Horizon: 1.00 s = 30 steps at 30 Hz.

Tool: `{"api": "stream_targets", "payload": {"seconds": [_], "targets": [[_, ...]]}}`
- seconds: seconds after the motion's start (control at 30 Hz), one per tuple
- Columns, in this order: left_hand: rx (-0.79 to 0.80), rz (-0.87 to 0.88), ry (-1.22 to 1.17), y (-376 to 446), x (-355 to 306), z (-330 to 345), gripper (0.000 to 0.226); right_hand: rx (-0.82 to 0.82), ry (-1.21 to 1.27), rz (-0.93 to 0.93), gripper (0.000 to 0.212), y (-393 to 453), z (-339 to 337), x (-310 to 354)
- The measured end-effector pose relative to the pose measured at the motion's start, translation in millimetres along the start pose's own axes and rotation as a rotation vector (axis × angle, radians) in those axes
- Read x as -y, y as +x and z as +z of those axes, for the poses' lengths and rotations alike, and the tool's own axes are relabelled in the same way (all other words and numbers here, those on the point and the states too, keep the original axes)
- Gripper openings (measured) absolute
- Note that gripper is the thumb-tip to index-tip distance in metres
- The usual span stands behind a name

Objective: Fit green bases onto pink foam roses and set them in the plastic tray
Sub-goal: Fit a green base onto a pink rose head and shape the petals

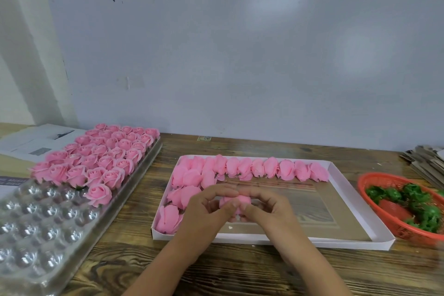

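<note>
Both hands meet over the white cardboard box (pixel 336 242). My left hand (pixel 206 211) and my right hand (pixel 266 209) together hold one pink foam rose (pixel 236 200) between curled fingers; whether a green base is on it is hidden. More loose pink roses (pixel 254 168) lie along the box's far and left sides. The clear plastic tray (pixel 45 230) at the left carries several upright roses (pixel 105 154) in its far half, its near cups bare. Green bases (pixel 418 202) lie in an orange basket (pixel 374 187) at the right.
The wooden table (pixel 216 271) runs to a grey wall board behind. Newspaper (pixel 36 139) lies at the far left behind the tray. A stack of flat cardboard (pixel 425 161) sits at the far right.
</note>
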State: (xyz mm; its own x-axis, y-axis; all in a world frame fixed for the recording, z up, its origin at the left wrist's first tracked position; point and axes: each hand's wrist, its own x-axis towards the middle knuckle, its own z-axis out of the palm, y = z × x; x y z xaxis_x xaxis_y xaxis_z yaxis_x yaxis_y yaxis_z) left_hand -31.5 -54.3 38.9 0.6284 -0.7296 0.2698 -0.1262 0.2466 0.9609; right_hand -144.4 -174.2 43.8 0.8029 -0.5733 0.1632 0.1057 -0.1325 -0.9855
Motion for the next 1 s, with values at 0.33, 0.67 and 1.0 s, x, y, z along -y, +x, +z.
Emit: {"api": "stream_targets", "payload": {"seconds": [0.33,0.67,1.0], "targets": [[-0.019,-0.078,-0.061,-0.7,-4.1,0.0,0.016,-0.027,-0.047,-0.058,0.031,-1.8,0.2,4.0],[-0.040,-0.144,-0.140,-1.8,-8.9,1.2,0.015,-0.010,-0.050,-0.072,0.038,-4.5,-0.8,8.8],[-0.081,-0.126,-0.138,-1.6,-10.4,2.8,0.013,-0.035,-0.101,-0.053,0.039,-3.5,1.7,8.0]]}}
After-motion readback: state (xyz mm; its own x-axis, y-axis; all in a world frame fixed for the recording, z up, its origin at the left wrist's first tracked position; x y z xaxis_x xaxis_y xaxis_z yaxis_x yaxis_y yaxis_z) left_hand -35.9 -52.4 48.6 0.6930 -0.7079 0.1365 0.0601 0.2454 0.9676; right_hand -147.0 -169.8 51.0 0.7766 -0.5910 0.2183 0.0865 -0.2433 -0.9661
